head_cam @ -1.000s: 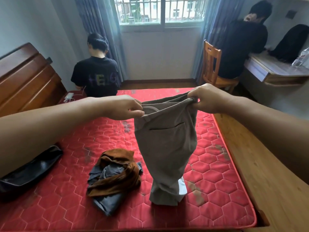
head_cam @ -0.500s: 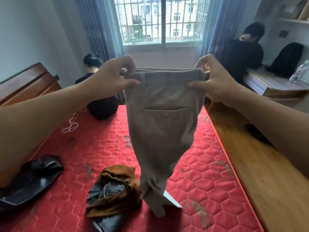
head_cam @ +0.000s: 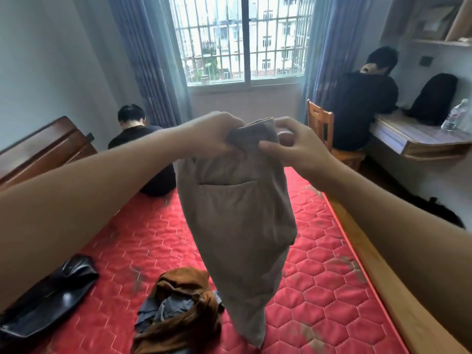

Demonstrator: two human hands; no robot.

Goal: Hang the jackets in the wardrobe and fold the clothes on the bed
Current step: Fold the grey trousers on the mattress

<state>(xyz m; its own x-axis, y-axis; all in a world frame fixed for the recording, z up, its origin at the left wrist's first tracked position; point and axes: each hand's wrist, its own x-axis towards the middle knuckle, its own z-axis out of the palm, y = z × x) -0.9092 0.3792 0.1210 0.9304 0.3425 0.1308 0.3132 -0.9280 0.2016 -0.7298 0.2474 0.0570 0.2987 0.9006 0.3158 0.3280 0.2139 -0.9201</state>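
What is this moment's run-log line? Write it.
phase: folding | trousers: hang over mattress | left hand: grips waistband | right hand: pinches waistband | clothes pile: unfolded on mattress

Readable text: none that we can make out at this moment.
Clear plastic water bottle on the pale wooden desk: too small and blurred, so we can't read any label on it.
Beige cloth trousers: we see plain fabric on the side facing us, with no legible lettering.
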